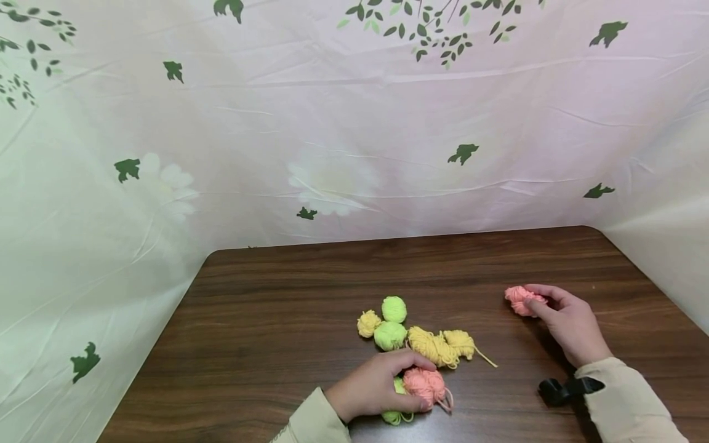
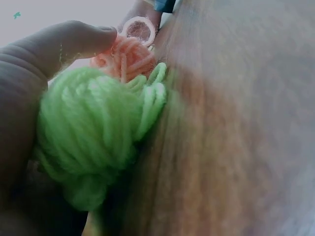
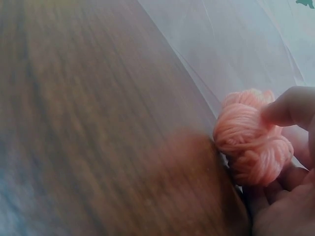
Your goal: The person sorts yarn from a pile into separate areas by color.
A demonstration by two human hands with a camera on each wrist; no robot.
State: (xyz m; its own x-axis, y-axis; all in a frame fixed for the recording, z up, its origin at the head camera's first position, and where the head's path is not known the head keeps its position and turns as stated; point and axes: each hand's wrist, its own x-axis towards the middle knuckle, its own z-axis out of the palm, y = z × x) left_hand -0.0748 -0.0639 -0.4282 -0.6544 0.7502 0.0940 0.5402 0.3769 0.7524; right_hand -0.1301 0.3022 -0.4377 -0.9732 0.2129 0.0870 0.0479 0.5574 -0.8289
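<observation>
My right hand pinches a pink ball of yarn between thumb and fingers at the table's right side; the right wrist view shows its wound strands close over the wood. Near the front middle, my left hand curls thumb and fingers round another pink yarn ball, which has a loose loop. Under that hand lies a green yarn ball, partly hidden in the head view. It looms large beside the thumb in the left wrist view, its strands right against the pink one.
Beyond the left hand sit two light green yarn balls, a small yellow ball and a larger yellow yarn bundle with a trailing end. A black strap is on the right sleeve. Patterned cloth hangs behind the brown table.
</observation>
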